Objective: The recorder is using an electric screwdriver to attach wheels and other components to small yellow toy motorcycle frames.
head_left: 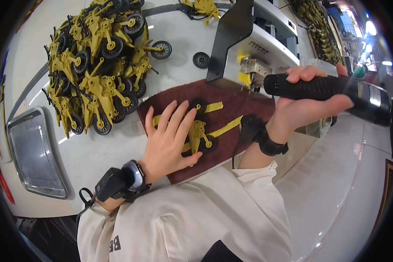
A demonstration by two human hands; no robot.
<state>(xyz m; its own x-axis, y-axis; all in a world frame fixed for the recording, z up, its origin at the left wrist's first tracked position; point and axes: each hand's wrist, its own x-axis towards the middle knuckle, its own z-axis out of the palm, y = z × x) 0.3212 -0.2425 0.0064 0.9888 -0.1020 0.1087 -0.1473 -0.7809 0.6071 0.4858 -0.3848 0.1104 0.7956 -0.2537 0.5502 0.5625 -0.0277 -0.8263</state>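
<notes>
My left hand (pixel 169 139) lies with spread fingers over a small yellow toy motorcycle (pixel 198 133) with black wheels. Its thumb touches the toy near the lower wheel, and the palm hides part of it. Under both is a dark red cloth (pixel 227 150) with yellow tape strips (pixel 225 127). On the right, my right hand (pixel 312 98) is wrapped round a black electric screwdriver (pixel 308 86) with a ribbed grip and a silvery band. The screwdriver's narrower end is beside the metal front of a box-shaped machine (pixel 256 67); its bit is not clearly visible.
Several yellow toy motorcycles (pixel 100 94) are heaped at the far left. Two loose black wheels appear there: one wheel (pixel 201 60) lies near the machine, another (pixel 161 49) touches the heap. A metal tray (pixel 36 153) lies at the left. More yellow parts (pixel 205 8) are at the back.
</notes>
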